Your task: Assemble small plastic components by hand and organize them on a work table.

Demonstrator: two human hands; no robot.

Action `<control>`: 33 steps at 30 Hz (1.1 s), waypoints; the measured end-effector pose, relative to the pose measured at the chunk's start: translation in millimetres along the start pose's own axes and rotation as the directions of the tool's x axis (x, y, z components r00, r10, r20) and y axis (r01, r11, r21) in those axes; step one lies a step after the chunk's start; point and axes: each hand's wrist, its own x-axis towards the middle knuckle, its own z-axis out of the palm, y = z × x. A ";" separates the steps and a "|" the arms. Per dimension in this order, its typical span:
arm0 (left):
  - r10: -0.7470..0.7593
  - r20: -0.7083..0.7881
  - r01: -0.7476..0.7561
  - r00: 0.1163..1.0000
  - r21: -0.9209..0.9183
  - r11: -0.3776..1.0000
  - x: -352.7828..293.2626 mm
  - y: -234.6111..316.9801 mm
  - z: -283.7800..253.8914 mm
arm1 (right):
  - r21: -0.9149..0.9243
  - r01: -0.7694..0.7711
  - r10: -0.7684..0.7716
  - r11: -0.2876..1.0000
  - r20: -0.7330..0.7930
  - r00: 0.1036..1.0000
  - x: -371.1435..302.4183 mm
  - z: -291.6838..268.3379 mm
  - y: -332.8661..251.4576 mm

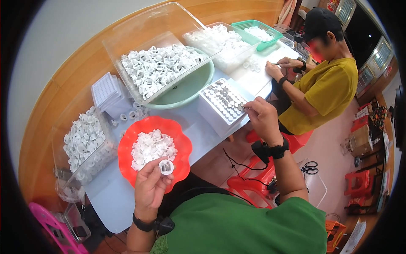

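Note:
My left hand (pixel 153 186) pinches a small round white plastic housing (pixel 166 167) with metal contacts inside, held above the near edge of a red scalloped bowl (pixel 185 167). White plastic scraps (pixel 153 146) fill the middle of that bowl. My right hand (pixel 264 116) is closed at the right corner of a white tray stack (pixel 213 114). Silver button cells (pixel 222 95) stand in rows on its top. A small silvery piece, apparently one of these cells, shows at my right fingertips, partly hidden by them.
White ring-shaped parts fill a clear bin (pixel 146 99) resting over a green basin (pixel 207 80), and another bin (pixel 99 148) at left. Stacked white trays (pixel 114 101) stand between. At right, a person in a yellow shirt (pixel 330 86) works beside me. Red stools (pixel 243 184) stand below.

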 end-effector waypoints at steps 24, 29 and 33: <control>-0.011 0.059 0.017 0.998 -0.097 0.995 -0.9 -0.3 -13.9 | 0.099 0.041 -0.047 0.994 0.052 0.998 2.4 -8.0 -37.4; -0.003 0.075 0.009 0.997 -0.082 0.997 -2.4 -0.9 -9.8 | 0.363 0.269 -0.316 0.892 0.077 0.946 -20.3 13.8 -108.5; 0.030 0.023 -0.030 0.999 -0.025 0.999 -4.9 -2.2 -4.2 | 0.525 0.343 -0.410 0.779 0.012 0.912 -38.2 53.2 -148.9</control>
